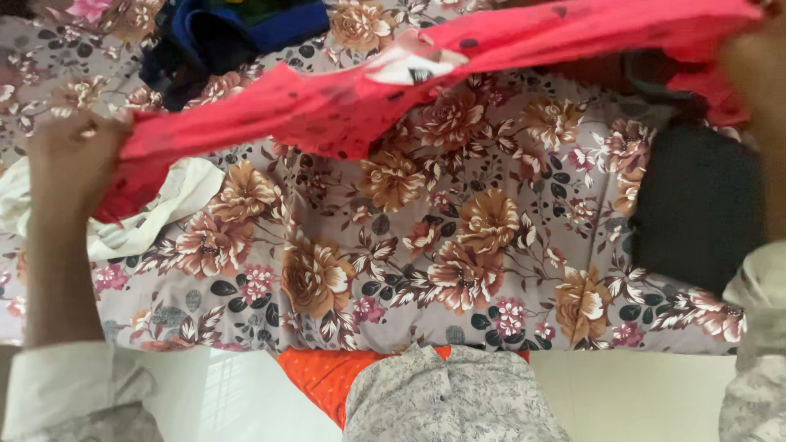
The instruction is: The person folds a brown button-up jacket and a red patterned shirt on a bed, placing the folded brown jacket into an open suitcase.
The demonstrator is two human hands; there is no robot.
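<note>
Nearest: patterned grey shirt front (454,405) and orange cloth (323,378) at the bed edge. Left hand (70,155) closed on one end of the pink-red spotted garment (352,102); right hand (757,69) holds the other end, fingers blurred, grip looks shut. Garment stretched in the air above the floral bedsheet (458,245). Judged step: spreading it out flat; lowering needs even tension. Beyond: white cloth (176,200), black garment (696,205), blue clothing (229,33). No containers seen
</note>
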